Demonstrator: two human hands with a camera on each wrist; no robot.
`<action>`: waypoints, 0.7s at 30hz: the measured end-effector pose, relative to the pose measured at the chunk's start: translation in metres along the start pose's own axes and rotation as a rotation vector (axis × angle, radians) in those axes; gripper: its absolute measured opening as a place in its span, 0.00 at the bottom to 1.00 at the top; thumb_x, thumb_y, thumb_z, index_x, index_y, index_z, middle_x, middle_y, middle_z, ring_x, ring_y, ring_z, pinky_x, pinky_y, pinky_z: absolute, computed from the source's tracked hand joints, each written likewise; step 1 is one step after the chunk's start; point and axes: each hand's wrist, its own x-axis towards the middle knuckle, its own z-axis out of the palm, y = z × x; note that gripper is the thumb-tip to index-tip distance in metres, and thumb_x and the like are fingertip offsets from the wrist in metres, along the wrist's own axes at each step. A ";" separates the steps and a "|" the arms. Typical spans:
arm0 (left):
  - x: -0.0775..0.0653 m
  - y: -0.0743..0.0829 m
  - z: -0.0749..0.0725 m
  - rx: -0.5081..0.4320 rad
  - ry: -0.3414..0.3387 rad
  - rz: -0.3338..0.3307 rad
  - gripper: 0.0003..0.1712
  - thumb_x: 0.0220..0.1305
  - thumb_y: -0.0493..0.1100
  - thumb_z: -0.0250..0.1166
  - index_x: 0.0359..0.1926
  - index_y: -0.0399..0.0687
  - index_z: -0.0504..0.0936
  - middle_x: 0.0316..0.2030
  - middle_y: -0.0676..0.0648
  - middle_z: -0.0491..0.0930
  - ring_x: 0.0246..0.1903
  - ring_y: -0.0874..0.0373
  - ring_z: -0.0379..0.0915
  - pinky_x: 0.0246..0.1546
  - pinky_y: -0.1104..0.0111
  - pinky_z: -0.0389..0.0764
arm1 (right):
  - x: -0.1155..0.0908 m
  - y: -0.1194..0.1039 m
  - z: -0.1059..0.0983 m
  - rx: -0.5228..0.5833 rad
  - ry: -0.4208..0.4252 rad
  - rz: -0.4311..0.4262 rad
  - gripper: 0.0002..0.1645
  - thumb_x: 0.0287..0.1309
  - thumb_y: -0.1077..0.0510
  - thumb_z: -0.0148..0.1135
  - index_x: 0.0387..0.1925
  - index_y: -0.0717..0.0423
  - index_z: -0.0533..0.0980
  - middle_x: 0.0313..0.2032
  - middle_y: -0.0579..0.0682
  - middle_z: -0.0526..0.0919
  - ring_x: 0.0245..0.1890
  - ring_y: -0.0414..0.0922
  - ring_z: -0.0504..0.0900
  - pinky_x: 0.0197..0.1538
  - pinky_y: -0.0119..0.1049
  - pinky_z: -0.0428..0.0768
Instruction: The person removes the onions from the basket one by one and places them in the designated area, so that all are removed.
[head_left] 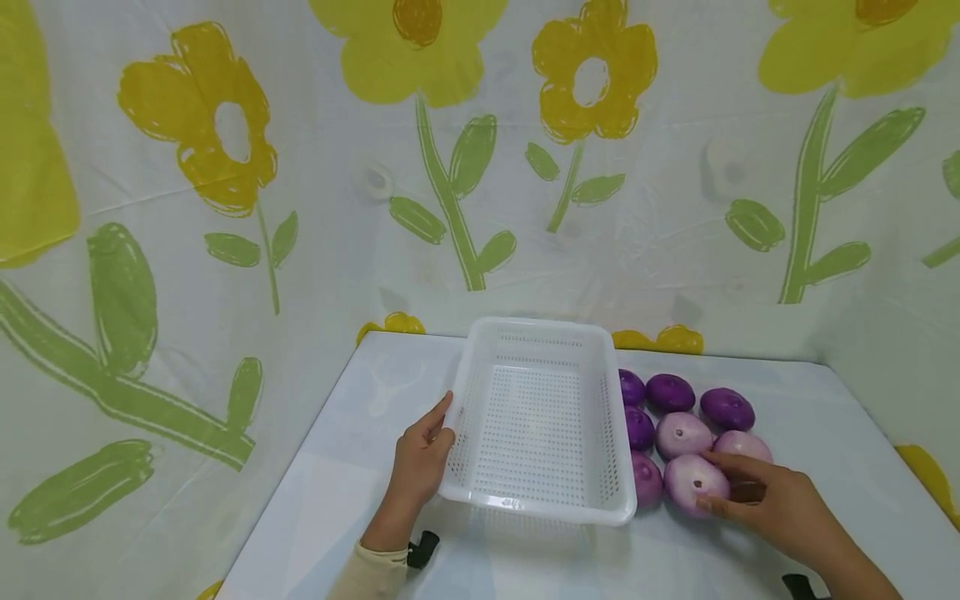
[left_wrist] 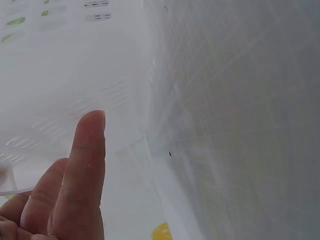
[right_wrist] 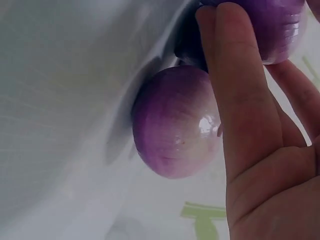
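My left hand point(head_left: 423, 458) holds the left rim of a white perforated plastic basket point(head_left: 495, 501), tilted with its inside facing me. In the left wrist view an extended finger point(left_wrist: 82, 175) lies by the basket's pale wall. To the basket's right, my right hand point(head_left: 776, 500) pinches a pale purple onion point(head_left: 686, 479) between thumb and fingers. Seen from the right wrist, this onion point(right_wrist: 282, 30) is partly behind the fingers point(right_wrist: 245, 95), and another onion point(right_wrist: 175, 122) lies beside it. Nothing lies inside the basket.
Several other onions sit close together on the white table point(head_left: 322, 492), both dark purple ones point(head_left: 670, 392) and paler ones point(head_left: 742, 447). The basket's right side partly hides some. A flower-printed curtain point(head_left: 330, 208) stands behind the table and along its sides.
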 end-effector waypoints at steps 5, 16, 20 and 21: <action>-0.001 0.001 0.000 0.001 -0.002 -0.006 0.35 0.70 0.38 0.54 0.77 0.57 0.72 0.73 0.51 0.70 0.63 0.52 0.77 0.46 0.63 0.85 | 0.002 0.002 0.003 -0.006 -0.044 0.038 0.46 0.47 0.37 0.83 0.65 0.54 0.81 0.52 0.54 0.87 0.40 0.41 0.89 0.41 0.34 0.86; -0.001 0.002 -0.001 -0.001 -0.006 0.013 0.35 0.71 0.36 0.54 0.77 0.56 0.72 0.72 0.49 0.71 0.64 0.53 0.77 0.47 0.64 0.84 | 0.001 0.005 0.005 -0.021 -0.059 0.046 0.46 0.49 0.34 0.81 0.65 0.53 0.80 0.51 0.51 0.87 0.41 0.42 0.89 0.41 0.35 0.85; -0.001 0.002 -0.001 -0.001 -0.009 0.017 0.35 0.71 0.36 0.54 0.77 0.57 0.72 0.73 0.49 0.71 0.64 0.53 0.76 0.45 0.65 0.83 | 0.001 0.005 0.006 -0.022 -0.071 0.061 0.47 0.49 0.35 0.81 0.66 0.55 0.79 0.53 0.55 0.86 0.41 0.45 0.89 0.42 0.39 0.87; -0.001 0.001 -0.001 -0.004 -0.011 0.018 0.35 0.71 0.36 0.54 0.77 0.57 0.72 0.72 0.49 0.71 0.64 0.53 0.77 0.44 0.65 0.83 | 0.001 0.005 0.006 -0.027 -0.074 0.068 0.48 0.49 0.35 0.81 0.66 0.56 0.79 0.53 0.56 0.86 0.41 0.45 0.89 0.42 0.41 0.87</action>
